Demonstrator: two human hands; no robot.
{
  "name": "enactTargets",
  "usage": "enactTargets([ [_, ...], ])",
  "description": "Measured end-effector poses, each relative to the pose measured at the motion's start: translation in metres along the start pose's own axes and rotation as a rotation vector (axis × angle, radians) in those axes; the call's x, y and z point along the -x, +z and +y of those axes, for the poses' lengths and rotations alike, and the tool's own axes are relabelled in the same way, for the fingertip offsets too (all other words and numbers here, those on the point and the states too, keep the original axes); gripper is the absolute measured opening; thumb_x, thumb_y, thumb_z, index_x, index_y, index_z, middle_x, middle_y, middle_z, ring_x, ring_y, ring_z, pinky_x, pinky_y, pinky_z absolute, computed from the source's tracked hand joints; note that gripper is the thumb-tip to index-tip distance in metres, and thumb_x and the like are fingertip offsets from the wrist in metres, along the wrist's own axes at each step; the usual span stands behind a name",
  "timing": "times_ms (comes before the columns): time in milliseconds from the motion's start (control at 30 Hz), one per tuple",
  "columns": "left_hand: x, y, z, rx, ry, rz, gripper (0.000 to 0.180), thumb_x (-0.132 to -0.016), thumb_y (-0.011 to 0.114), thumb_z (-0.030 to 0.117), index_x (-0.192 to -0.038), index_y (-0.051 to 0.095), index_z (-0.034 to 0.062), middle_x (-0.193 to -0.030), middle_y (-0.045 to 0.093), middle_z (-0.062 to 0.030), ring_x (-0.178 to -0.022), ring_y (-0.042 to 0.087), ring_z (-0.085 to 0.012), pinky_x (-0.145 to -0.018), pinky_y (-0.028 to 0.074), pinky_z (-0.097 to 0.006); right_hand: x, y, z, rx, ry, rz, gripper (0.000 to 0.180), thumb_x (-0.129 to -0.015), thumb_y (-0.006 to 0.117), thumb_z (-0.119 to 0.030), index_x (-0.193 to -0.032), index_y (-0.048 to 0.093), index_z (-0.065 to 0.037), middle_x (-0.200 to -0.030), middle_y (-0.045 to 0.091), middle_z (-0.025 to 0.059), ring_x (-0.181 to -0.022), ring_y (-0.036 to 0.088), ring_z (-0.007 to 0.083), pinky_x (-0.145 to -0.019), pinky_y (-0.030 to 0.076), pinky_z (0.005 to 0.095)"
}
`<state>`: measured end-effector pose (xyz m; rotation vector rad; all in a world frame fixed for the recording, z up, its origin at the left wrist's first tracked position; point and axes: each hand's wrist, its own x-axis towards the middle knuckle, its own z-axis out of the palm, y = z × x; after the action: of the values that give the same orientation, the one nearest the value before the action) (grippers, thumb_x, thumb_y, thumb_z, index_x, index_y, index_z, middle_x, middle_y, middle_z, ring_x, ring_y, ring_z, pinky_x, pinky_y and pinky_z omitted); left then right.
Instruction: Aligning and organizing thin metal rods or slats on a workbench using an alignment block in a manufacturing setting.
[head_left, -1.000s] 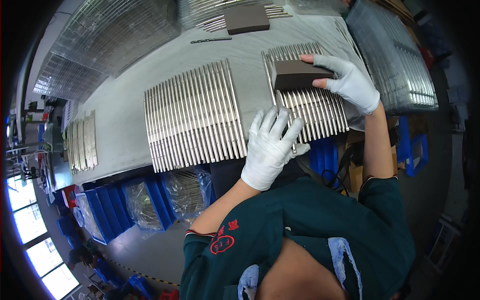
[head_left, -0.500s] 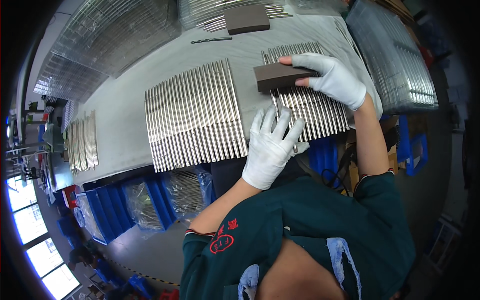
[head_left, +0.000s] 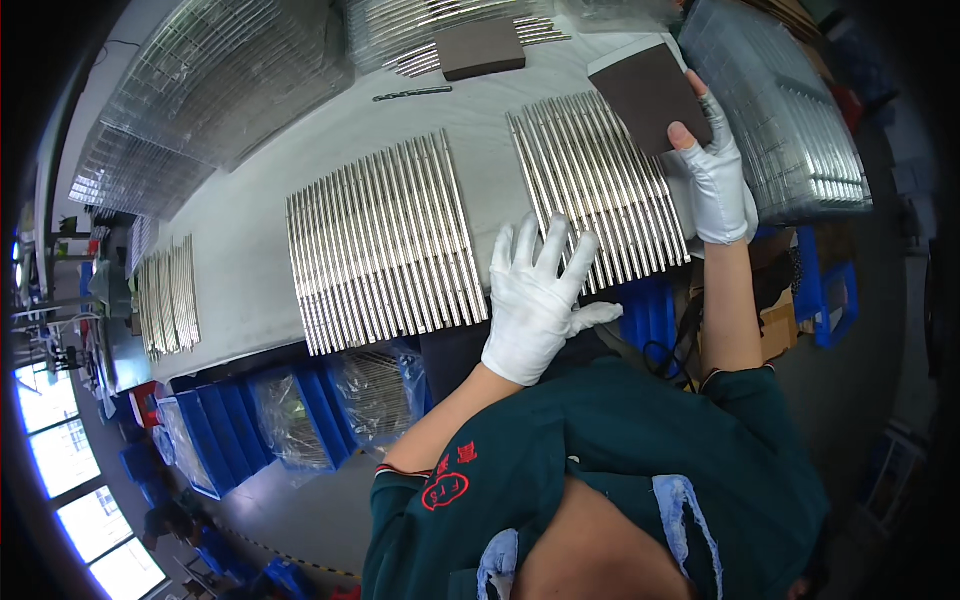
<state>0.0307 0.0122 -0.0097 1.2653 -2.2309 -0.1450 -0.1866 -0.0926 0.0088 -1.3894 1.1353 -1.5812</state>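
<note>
A flat brown block [head_left: 650, 98] is gripped between the thumb and fingers of my right hand [head_left: 718, 185], which wears a white glove with bare thumb and fingertip. It is tilted up at the far right end of a row of shiny metal rods [head_left: 600, 190]. My left hand [head_left: 535, 305], also gloved, is spread open at the near left corner of that row, fingertips over the rod ends; I cannot tell whether they press on them. To the left a second row of metal rods [head_left: 385, 240] lies side by side on the pale cloth.
Toward the back, another brown block [head_left: 480, 50] rests on rods, with a drill bit [head_left: 412, 94] before it. Clear plastic trays are stacked at the left [head_left: 225, 85] and right [head_left: 770, 110]. Few-rod row [head_left: 168, 300] lies far left; blue bins [head_left: 225, 430] stand below the table edge.
My right hand has lifted the brown block off the right row of rods and moved it back and right, turning its broad face up. My left thumb has stretched outward.
</note>
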Motion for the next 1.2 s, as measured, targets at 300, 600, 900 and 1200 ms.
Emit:
enactTargets([
  [300,-0.008,0.0,-0.003,0.005,0.03,-0.037,0.064,-0.069,0.074,0.05,-0.117,0.061,0.009,-0.118,0.061,-0.0135,-0.108,0.055,-0.0459,-0.094,0.044,-0.055,0.004,0.01,0.009,-0.058,0.074,-0.034,0.063,-0.089,0.074,-0.022,-0.143,0.048,-0.004,-0.136,0.056,0.011,-0.124,0.052,0.0178,-0.106,0.04,0.0293],
  [600,-0.011,-0.002,-0.001,-0.008,0.047,0.004,0.07,-0.068,0.074,0.054,-0.119,0.06,0.0091,-0.118,0.06,-0.0122,-0.108,0.054,-0.0439,-0.096,0.043,-0.055,0.002,0.009,0.008,-0.427,0.148,0.054,0.06,-0.092,0.07,-0.013,-0.145,0.044,-0.005,-0.139,0.051,0.0115,-0.125,0.052,0.0198,-0.107,0.042,0.0335],
  [900,-0.012,0.003,-0.005,-0.049,0.078,0.023,0.073,-0.068,0.074,0.055,-0.123,0.058,0.0082,-0.12,0.06,-0.0138,-0.111,0.053,-0.0435,-0.098,0.041,-0.055,0.002,0.006,0.013,-0.606,0.217,0.148,0.059,-0.093,0.068,-0.011,-0.145,0.041,-0.004,-0.138,0.052,0.0121,-0.123,0.053,0.023,-0.107,0.042,0.0374],
  [1200,0.032,-0.064,-0.046,-0.234,-0.096,-0.05,0.101,-0.068,0.066,0.071,-0.145,0.044,0.0087,-0.14,0.049,-0.0222,-0.13,0.043,-0.0464,-0.11,0.024,-0.063,-0.003,0.001,0.009,-0.162,0.069,0.101,0.061,-0.091,0.072,-0.022,-0.144,0.046,-0.008,-0.139,0.053,0.0101,-0.127,0.05,0.0207,-0.11,0.039,0.035],
])
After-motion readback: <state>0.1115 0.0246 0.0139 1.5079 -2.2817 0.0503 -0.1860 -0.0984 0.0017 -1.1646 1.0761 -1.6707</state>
